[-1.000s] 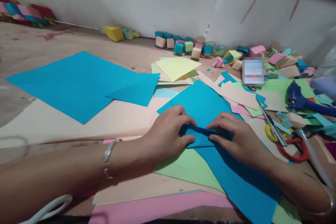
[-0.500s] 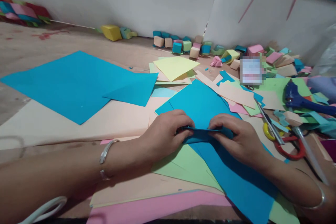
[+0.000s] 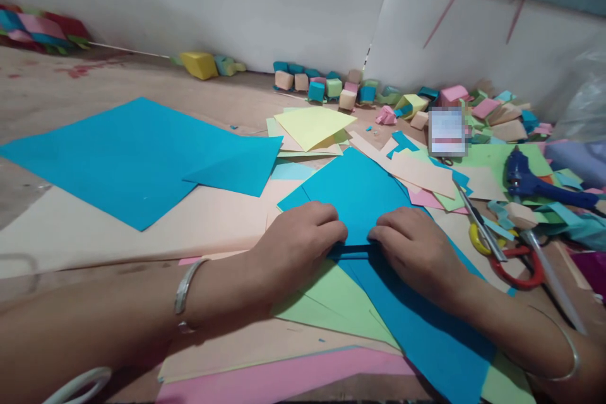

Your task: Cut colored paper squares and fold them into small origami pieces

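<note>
Between my two hands lies a narrow folded strip of blue paper (image 3: 351, 253), its long edges running left to right. My left hand (image 3: 298, 246) has its fingers curled over the strip's left end. At the other end, the bent fingers of my right hand (image 3: 416, 249) close on it, and its fingertips are partly hidden. Both hands rest low over a larger sheet of blue paper (image 3: 355, 192). Another long blue sheet (image 3: 426, 328) reaches from under my right hand toward the front edge. Green paper (image 3: 331, 306) shows below my left hand.
Large blue sheets (image 3: 137, 164) lie at left on pale paper (image 3: 222, 214). To the right are red-handled scissors (image 3: 518, 278), a cutter knife (image 3: 480, 221) and a blue glue gun (image 3: 530, 183). Small folded paper boxes (image 3: 334, 88) line the wall. Pink paper (image 3: 284, 379) lies in front.
The blue strip has come down from a raised, pinched position to lie flat. My fingers have rolled forward and down over its ends. The view has shifted slightly.
</note>
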The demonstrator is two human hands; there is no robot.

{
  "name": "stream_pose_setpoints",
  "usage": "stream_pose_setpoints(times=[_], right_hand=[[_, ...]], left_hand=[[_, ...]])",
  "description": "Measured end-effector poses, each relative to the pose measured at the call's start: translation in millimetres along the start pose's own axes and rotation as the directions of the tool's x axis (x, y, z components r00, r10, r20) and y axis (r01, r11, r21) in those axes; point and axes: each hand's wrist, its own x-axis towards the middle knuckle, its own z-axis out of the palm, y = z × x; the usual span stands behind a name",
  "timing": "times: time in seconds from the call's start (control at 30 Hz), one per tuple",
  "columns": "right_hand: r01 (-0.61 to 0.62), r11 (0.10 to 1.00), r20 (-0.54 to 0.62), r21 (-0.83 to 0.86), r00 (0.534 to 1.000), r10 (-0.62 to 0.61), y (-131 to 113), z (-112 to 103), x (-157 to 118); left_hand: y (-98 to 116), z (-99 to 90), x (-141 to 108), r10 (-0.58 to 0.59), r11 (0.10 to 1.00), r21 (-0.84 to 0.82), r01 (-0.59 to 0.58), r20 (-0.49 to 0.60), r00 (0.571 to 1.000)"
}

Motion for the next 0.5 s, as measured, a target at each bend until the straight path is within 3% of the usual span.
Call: stream_pose_setpoints(times=[0.17, 0.37, 0.5], right_hand=[[0.057, 0.992, 0.029, -0.112, 0.998, -0.054, -6, -5, 1], [0.154, 0.969, 0.005, -0.192, 0.988, -0.156, -13, -12, 6], [0.204, 0.955, 0.105, -0.216, 0.977, -0.185, -18, -16, 4]], left_hand=[[4, -4.4, 1, 0.066, 0.992, 0.103, -0.072, 0.061, 0.996], [5, -8.8, 1, 0.243, 0.938, 0.225, -0.263, 0.113, 0.963], [6, -6.8, 0, 0.283, 0.917, 0.266, -0.296, 0.088, 0.955]])
